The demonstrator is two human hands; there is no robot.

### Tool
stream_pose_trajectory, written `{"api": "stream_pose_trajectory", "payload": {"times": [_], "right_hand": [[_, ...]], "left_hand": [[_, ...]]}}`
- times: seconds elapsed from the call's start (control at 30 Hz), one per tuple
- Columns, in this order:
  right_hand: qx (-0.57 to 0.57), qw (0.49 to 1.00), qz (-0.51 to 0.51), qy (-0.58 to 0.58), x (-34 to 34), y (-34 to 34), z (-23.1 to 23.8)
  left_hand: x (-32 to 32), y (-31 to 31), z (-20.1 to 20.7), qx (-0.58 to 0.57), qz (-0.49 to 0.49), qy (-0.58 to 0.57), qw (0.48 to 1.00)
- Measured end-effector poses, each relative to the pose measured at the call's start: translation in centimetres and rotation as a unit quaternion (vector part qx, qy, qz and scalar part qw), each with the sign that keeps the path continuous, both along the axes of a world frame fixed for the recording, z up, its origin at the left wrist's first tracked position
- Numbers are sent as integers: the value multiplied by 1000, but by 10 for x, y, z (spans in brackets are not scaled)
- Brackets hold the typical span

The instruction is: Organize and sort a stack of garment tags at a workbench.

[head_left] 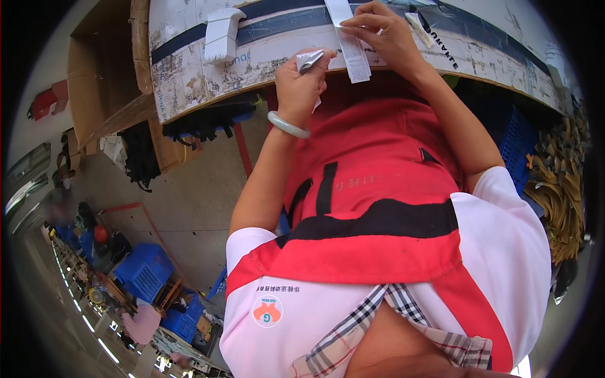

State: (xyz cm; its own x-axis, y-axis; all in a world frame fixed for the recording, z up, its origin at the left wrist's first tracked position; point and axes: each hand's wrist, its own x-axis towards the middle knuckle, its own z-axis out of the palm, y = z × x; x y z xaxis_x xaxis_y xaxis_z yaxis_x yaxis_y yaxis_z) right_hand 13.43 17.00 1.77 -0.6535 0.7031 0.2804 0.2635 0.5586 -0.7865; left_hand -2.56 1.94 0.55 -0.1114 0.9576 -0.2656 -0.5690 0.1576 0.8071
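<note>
Above the near edge of a cardboard-covered table, my right hand pinches a long white label strip between thumb and fingers. The strip's printed lower end hangs over the edge. To its left my left hand, with a pale bangle at the wrist, is closed around a small silvery-grey and white folded piece; its exact kind is unclear. A bit of white shows below that fist. Further left on the table lies a bundle of white labels.
A small whitish scrap lies right of my right hand. At left stands an open cardboard box. Black straps hang under the table. A blue crate and a heap of tan strips are at right; another person is far lower left.
</note>
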Motion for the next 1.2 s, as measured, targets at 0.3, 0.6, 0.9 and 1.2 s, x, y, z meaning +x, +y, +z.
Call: {"api": "stream_pose_trajectory", "payload": {"times": [0.3, 0.6, 0.9, 1.2], "right_hand": [[-77, 990, 109, 43, 7, -18, 23], [118, 977, -24, 177, 4, -15, 29], [91, 995, -40, 17, -1, 4, -18], [52, 939, 81, 330, 3, 19, -27]], "left_hand": [[-1, 12, 9, 206, 175, 442, 855], [14, 8, 13, 141, 128, 373, 908], [10, 1, 1, 2, 15, 334, 942], [3, 8, 5, 28, 76, 360, 930]]}}
